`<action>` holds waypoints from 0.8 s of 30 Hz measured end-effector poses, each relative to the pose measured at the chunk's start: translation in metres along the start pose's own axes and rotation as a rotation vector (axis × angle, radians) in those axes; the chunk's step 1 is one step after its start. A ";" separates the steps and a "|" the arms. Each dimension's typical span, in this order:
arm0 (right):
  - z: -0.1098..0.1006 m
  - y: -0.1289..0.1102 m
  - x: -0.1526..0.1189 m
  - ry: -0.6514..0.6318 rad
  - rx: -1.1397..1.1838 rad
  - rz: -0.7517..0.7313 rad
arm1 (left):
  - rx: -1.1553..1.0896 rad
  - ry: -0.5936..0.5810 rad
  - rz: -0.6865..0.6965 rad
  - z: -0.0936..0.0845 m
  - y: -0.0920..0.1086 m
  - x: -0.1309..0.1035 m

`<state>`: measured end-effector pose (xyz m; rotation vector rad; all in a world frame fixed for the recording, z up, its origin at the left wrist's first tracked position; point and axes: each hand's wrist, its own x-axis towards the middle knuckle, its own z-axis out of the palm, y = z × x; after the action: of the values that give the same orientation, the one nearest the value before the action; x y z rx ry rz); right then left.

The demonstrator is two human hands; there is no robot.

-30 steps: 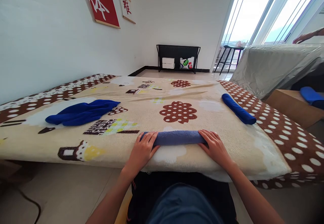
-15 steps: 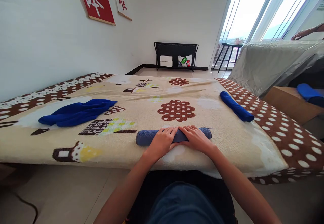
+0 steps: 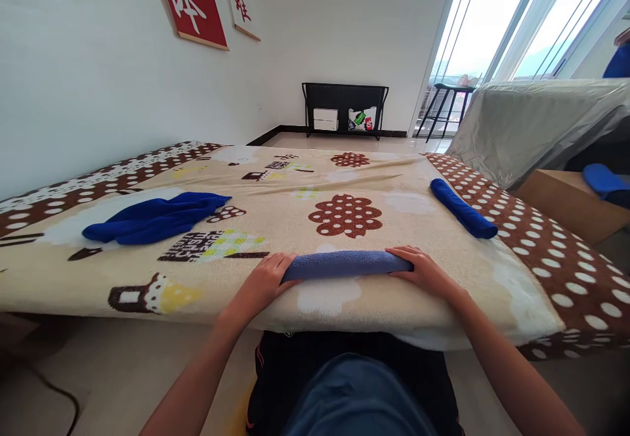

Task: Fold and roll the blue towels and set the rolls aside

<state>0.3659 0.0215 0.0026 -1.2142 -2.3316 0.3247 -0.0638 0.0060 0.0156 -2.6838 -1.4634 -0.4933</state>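
Observation:
A rolled grey-blue towel (image 3: 347,264) lies crosswise near the front edge of the patterned blanket (image 3: 408,226). My left hand (image 3: 268,280) is closed around its left end, and my right hand (image 3: 418,268) grips its right end. The middle of the roll is uncovered. On the left lies a crumpled dark blue cloth (image 3: 155,218). A rolled dark blue cloth (image 3: 462,208) rests on the right, beside the brown dotted border.
A cardboard box (image 3: 566,199) with a blue item on it stands at the right, near a plastic-covered piece of furniture (image 3: 536,111). A black rack (image 3: 344,104) is against the far wall. Another person's hand (image 3: 623,37) shows at the upper right edge.
My hands have moved apart from the middle of the towel roll to its two ends. The other person's arm has shifted right, and blue cloth now shows there.

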 end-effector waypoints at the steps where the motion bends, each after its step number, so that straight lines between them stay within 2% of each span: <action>1: -0.001 0.002 0.001 -0.012 0.016 0.007 | -0.015 0.002 0.000 0.000 -0.001 -0.001; 4: -0.002 0.004 0.003 -0.033 0.057 0.018 | -0.042 -0.005 0.002 -0.001 -0.002 -0.003; 11: 0.002 0.007 0.005 0.027 0.092 0.052 | -0.074 -0.005 0.002 0.000 -0.007 -0.005; 17: -0.003 0.004 0.004 0.011 0.127 0.060 | 0.000 0.067 -0.032 0.004 -0.008 -0.007; 20: -0.016 -0.002 0.006 0.005 0.119 0.092 | -0.011 0.051 -0.021 0.000 -0.006 -0.007; 24: -0.054 -0.018 0.017 0.071 0.193 0.128 | -0.097 0.020 -0.020 -0.003 0.004 0.003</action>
<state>0.3732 0.0247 0.0613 -1.2605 -2.1131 0.5291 -0.0595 0.0055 0.0202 -2.7305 -1.5002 -0.6060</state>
